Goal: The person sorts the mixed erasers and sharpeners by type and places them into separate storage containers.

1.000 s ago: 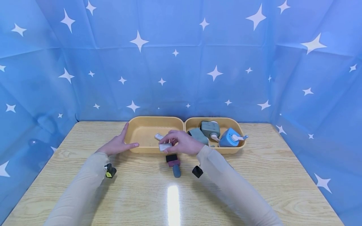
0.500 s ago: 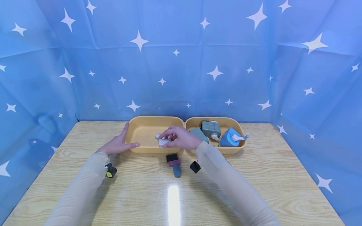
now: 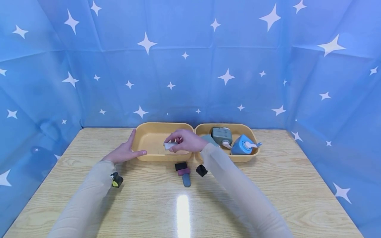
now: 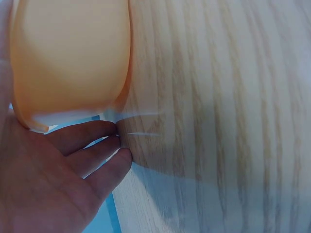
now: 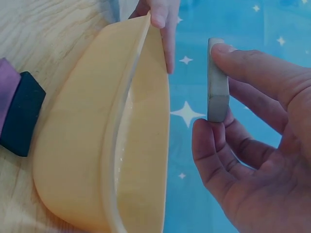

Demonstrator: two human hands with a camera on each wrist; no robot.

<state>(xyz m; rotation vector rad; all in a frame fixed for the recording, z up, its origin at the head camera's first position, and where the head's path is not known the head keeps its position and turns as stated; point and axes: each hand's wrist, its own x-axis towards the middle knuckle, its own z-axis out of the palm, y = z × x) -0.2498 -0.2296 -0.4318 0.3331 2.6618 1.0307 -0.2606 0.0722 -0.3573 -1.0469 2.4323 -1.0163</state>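
My right hand (image 3: 188, 141) pinches a light grey rectangular block (image 5: 218, 87) between thumb and fingertips. In the head view the block (image 3: 170, 145) hangs over the left yellow bin (image 3: 151, 157), near its right front part. My left hand (image 3: 123, 152) rests at that bin's left end, thumb at the front rim and forefinger stretched along the side. In the left wrist view the other fingers of the left hand (image 4: 63, 165) lie loosely bent beside the bin wall (image 4: 73, 73).
A second yellow bin (image 3: 253, 158) on the right holds a dark green pump bottle (image 3: 221, 136), a blue pump bottle (image 3: 241, 145) and a teal thing (image 3: 209, 140). In front lie a black block (image 3: 181, 166), a purple block (image 3: 183, 172) and a blue rounded piece (image 3: 186, 180).
My right hand has moved back and slightly left from the front rim, carrying the grey block further over the left bin and turning it flatter. My left hand has stayed in place.
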